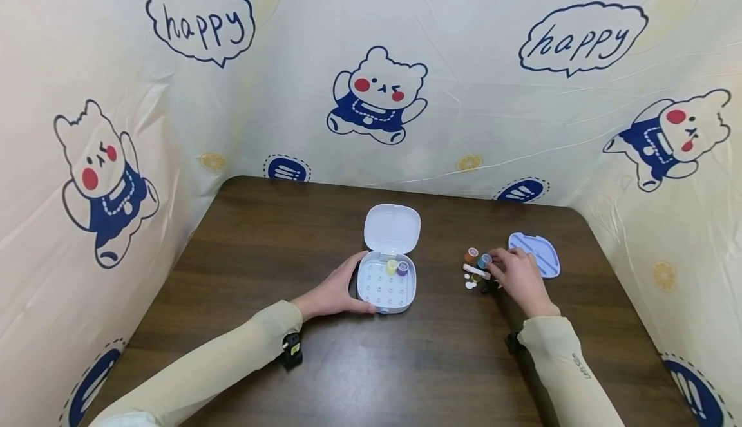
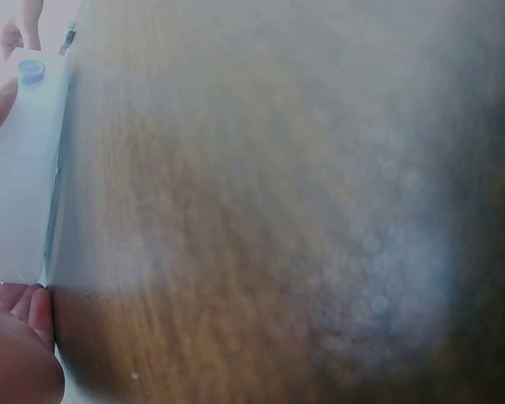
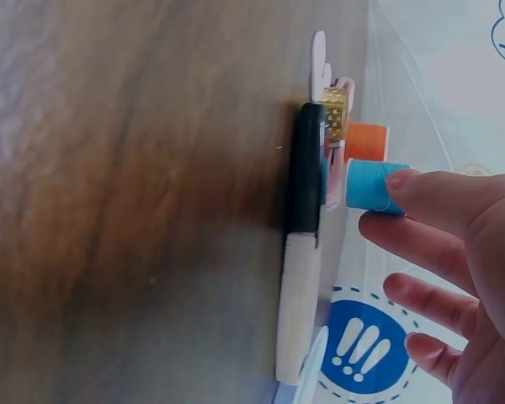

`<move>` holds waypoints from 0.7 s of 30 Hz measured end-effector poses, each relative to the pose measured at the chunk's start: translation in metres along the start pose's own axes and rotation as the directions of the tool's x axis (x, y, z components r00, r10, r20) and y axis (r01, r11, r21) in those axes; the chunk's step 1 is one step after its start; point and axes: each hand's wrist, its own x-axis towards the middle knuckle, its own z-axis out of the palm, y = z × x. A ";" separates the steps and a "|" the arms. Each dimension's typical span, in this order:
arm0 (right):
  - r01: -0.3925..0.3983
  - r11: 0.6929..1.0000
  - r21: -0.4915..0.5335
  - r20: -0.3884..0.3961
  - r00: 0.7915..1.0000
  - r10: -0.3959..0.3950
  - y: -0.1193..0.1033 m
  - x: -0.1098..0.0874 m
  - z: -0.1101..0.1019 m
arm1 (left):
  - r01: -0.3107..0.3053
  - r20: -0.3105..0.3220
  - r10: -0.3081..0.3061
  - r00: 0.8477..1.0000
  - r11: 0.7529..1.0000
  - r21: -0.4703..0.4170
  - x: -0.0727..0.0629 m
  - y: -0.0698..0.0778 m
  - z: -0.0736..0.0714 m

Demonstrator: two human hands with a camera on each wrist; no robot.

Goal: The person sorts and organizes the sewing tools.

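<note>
A white sewing box (image 1: 386, 310) stands on the table with its lid (image 1: 392, 228) tilted back. My left hand (image 1: 333, 290) grips its left side, thumb along the front and fingers towards the back. Inside, a yellow thread spool (image 1: 391, 266) and a purple thread spool (image 1: 402, 269) sit at the rear among rows of small pegs. Over to the right, my right hand (image 1: 520, 280) pinches a blue thread spool (image 3: 370, 185) between thumb and index finger, the other fingers spread. An orange thread spool (image 1: 471, 255) stands just beside it.
Near the right hand lie a gold dimpled thimble (image 3: 335, 114), a black-and-white stick-like tool (image 3: 303, 177), a pale pink bar (image 1: 476, 272) and small white pieces (image 1: 471, 284). A light blue tray (image 1: 547, 261) lies behind that hand. Printed cloth walls (image 1: 464, 118) enclose the table.
</note>
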 end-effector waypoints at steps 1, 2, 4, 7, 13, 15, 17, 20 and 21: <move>-0.001 1.000 0.001 0.003 1.000 0.001 0.000 0.000 -0.001 | -0.001 0.001 0.001 1.000 1.000 0.001 0.000 0.000 0.000; -0.001 1.000 0.002 0.005 1.000 0.001 -0.001 0.000 -0.002 | -0.002 0.002 0.002 1.000 1.000 0.001 0.000 0.000 0.000; 0.000 1.000 0.005 0.007 1.000 0.000 -0.002 0.000 -0.003 | -0.003 0.004 0.003 1.000 1.000 0.003 0.000 0.001 0.000; 0.015 1.000 0.002 -0.002 1.000 -0.015 -0.005 0.000 -0.005 | -0.006 0.001 0.006 1.000 1.000 0.001 0.000 0.001 -0.001; 0.053 0.998 -0.014 -0.030 0.998 -0.053 -0.012 0.000 -0.006 | -0.006 -0.002 0.006 1.000 1.000 -0.002 0.000 0.000 -0.001; 0.062 0.998 -0.022 -0.037 0.997 -0.063 -0.014 0.000 -0.006 | -0.006 -0.002 0.006 1.000 1.000 -0.002 0.000 0.000 -0.001; 0.076 0.997 -0.025 -0.045 0.996 -0.077 -0.016 0.000 -0.005 | -0.005 0.000 0.005 1.000 1.000 0.001 0.000 0.000 -0.001; 0.099 0.995 -0.027 -0.059 0.993 -0.101 -0.019 0.001 -0.003 | -0.005 0.000 0.005 1.000 1.000 0.000 0.000 0.000 -0.001; 0.109 0.994 -0.027 -0.065 0.992 -0.111 -0.020 0.001 -0.003 | -0.005 0.000 0.005 1.000 1.000 -0.003 0.000 0.000 -0.001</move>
